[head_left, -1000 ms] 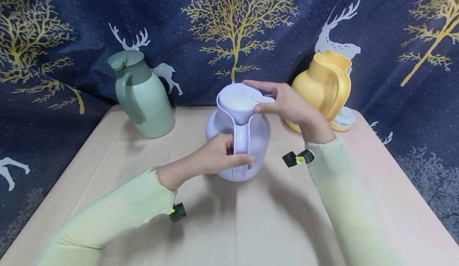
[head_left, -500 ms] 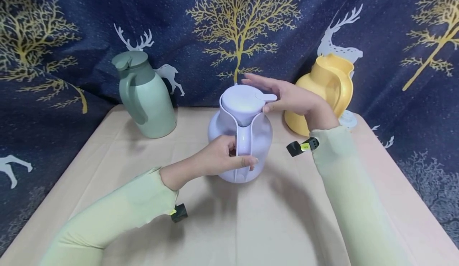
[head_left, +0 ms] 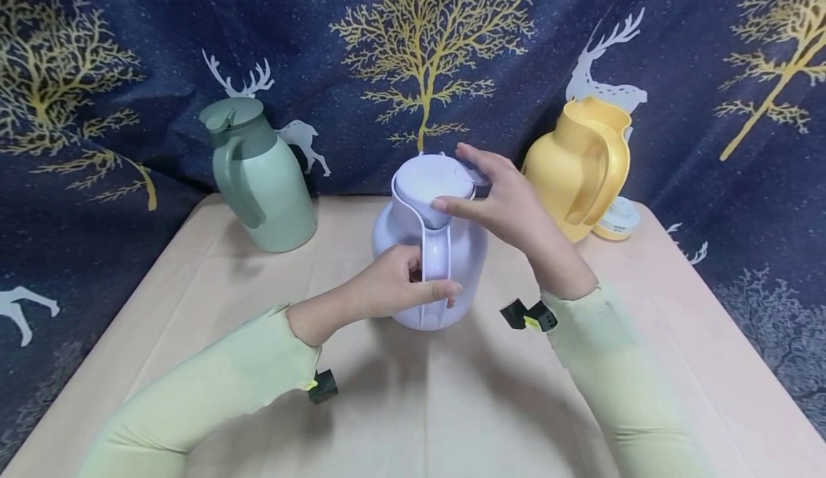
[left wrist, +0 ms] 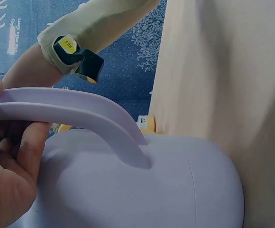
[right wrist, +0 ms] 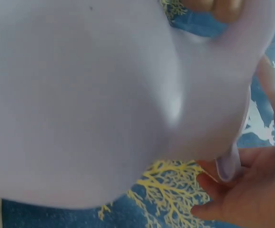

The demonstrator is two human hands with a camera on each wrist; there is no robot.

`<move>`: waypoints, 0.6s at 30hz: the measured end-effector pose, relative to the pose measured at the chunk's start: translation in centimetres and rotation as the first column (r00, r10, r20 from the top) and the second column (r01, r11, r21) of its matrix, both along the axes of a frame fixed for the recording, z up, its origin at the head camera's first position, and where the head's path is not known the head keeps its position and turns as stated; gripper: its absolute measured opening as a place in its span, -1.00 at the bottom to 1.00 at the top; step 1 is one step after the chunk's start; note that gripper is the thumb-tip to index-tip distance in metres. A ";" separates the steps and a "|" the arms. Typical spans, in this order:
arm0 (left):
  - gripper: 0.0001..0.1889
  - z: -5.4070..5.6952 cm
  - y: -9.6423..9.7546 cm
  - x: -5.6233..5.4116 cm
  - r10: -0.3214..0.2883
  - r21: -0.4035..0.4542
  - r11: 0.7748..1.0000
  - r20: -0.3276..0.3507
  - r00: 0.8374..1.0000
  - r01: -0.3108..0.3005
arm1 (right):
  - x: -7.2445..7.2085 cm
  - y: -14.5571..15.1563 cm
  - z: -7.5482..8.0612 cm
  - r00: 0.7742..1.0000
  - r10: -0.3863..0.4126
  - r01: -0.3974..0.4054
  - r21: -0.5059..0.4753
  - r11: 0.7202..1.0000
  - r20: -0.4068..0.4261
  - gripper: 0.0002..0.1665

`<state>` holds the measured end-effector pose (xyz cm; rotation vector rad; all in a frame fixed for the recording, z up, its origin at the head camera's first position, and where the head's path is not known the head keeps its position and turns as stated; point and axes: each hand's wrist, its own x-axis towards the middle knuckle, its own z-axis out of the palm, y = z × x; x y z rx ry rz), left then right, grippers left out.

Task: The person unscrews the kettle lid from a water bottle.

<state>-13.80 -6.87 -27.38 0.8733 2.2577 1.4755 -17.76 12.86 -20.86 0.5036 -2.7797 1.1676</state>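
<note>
A lavender thermos jug (head_left: 472, 266) stands upright mid-table, its handle (head_left: 436, 256) facing me. My left hand (head_left: 400, 284) grips that handle, thumb across the front, and the left wrist view shows its fingers curled beneath it. The round lid (head_left: 422, 177) sits in the jug's mouth. My right hand (head_left: 506, 206) holds the lid from the right, thumb on the near side and fingers towards the far side. It partly covers the lid's tab (head_left: 476, 175). In the right wrist view the tab (right wrist: 227, 166) lies among the right fingers.
A green thermos jug (head_left: 271, 191) with its lid on stands at the back left. At the back right is a yellow jug (head_left: 561, 170) with an open mouth, and a round white-and-yellow lid (head_left: 619, 216) lies beside it. A dark patterned cloth (head_left: 323, 19) hangs behind the table (head_left: 271, 421).
My right hand loosened and drew back a little from the lid, then came in again with its thumb further left over the lid. The left hand has kept its grip on the handle.
</note>
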 end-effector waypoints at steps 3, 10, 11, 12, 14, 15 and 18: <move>-0.86 0.0 0.0 0.0 -0.014 0.003 1.000 -0.010 1.000 0.014 | -0.3 -0.3 -0.5 1.000 0.023 -0.023 0.004 1.000 -0.018 0.02; -0.84 -0.1 -0.2 0.0 -0.009 -0.001 1.000 -0.013 1.000 0.009 | -2.0 0.2 -1.1 0.989 0.137 -0.137 -0.005 0.991 -0.053 -0.11; -0.84 -0.1 -0.2 0.0 -0.006 -0.004 1.000 -0.012 1.000 0.006 | -2.4 0.4 -1.1 0.985 0.166 -0.167 -0.018 0.986 -0.042 -0.12; -0.84 -0.1 -0.2 0.0 -0.007 -0.004 1.000 -0.014 1.000 0.007 | -2.8 0.7 -1.0 0.980 0.197 -0.198 -0.017 0.980 -0.037 -0.13; -0.85 -0.1 -0.1 0.0 -0.009 -0.003 1.000 -0.014 1.000 0.009 | -3.4 1.3 -0.8 0.965 0.262 -0.262 -0.009 0.965 -0.028 -0.14; -0.85 -0.1 -0.1 -0.1 -0.010 -0.003 1.000 -0.016 1.000 0.010 | -3.8 1.6 -0.7 0.956 0.294 -0.294 -0.005 0.956 -0.023 -0.14; -0.86 -0.2 -0.1 -0.2 -0.011 -0.006 1.000 -0.019 1.000 0.011 | -4.9 2.3 -0.2 0.922 0.388 -0.388 0.027 0.921 -0.010 -0.14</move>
